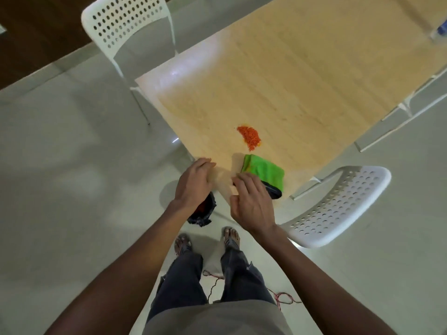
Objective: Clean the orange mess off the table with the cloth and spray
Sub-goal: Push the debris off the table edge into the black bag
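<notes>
Both bare arms reach forward over the near corner of the pale wooden table (302, 76). The left hand (193, 183) rests relaxed at the edge; the right hand (251, 201), fingers loose (grasping nothing), touches the folded green cloth (264, 171) lying just beside the orange crumb pile (250, 137).

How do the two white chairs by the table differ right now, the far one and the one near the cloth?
The far chair stands at the table's left edge with its perforated back seen from the front. The near chair stands at the right edge, close to the green cloth, with its back curving towards the camera. The near chair looks larger, being closer. Both are white with perforated backs.
</notes>
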